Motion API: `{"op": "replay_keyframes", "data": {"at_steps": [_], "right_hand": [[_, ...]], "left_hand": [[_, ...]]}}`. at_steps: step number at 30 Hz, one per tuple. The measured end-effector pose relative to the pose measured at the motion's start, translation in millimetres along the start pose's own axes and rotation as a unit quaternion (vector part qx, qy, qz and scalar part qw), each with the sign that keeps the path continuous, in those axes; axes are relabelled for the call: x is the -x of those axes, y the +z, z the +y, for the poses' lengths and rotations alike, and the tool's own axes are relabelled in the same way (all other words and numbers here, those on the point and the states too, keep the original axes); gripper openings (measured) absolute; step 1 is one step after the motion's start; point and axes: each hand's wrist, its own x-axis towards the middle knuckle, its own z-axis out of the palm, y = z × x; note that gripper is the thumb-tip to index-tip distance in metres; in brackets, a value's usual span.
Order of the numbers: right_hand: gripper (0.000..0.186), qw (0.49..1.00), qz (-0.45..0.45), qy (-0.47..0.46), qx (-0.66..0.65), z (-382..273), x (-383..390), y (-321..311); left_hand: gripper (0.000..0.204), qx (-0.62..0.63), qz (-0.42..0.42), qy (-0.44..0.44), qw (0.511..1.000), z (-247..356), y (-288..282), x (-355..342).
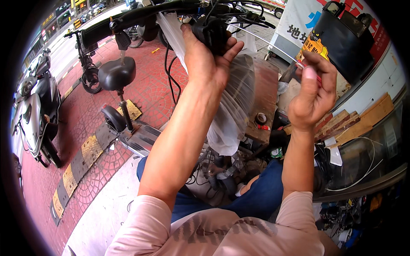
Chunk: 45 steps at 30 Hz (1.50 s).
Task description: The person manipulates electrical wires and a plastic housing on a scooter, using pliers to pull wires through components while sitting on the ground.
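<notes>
A person's left hand (pixel 204 62) cups a black plastic housing (pixel 209 32) at the handlebar (pixel 136 15), thumb and fingers clamped on opposite sides, while the right hand (pixel 313 94) closes its fingers around a long-shafted screwdriver (pixel 300 65). The shaft slants toward the housing; whether its tip touches cannot be told. Good handling would appear to call for a steady left grip, a straight shaft and fingertips clear of the tip. A clear plastic bag (pixel 234 102) hangs just below, and loose black cables (pixel 169 74) beside the left forearm could snag. Lower down, a tape roll (pixel 261 118) rests by the wooden desk's (pixel 265 83) near edge; open red paving (pixel 147 94) spreads to the left.
</notes>
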Motion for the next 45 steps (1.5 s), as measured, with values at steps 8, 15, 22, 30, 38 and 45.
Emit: {"op": "replay_keyframes", "data": {"at_steps": [8, 15, 22, 30, 38, 45], "right_hand": [[0.02, 0.996, 0.062, -0.042, -0.043, 4.9, -0.3, 14.0], [0.023, 1.0, 0.004, -0.025, 0.013, 5.7, -1.6, 2.2], [0.024, 0.998, -0.032, 0.059, -0.007, 3.0, -0.2, -4.8], [0.021, 0.998, -0.004, 0.05, -0.042, 1.3, -0.2, 0.8], [0.022, 0.995, 0.024, 0.015, -0.093, 7.8, -1.4, 7.6], [0.025, 0.998, 0.029, -0.025, -0.039, 6.7, -0.7, 9.4]], "left_hand": [[0.074, -0.004, -0.002, -0.003, 1.0, 0.2, -0.8, 1.2], [0.076, -0.002, -0.002, -0.006, 1.0, -0.5, 0.9, 2.6], [0.08, 0.006, 0.0, -0.005, 1.0, 2.0, -0.1, 3.2], [0.079, 0.016, -0.028, -0.004, 0.999, 4.4, -0.3, 8.4], [0.071, 0.013, -0.052, -0.006, 0.999, 4.6, -5.6, 7.2], [0.071, 0.0, -0.059, -0.02, 0.998, 4.7, -6.2, 6.4]]}}
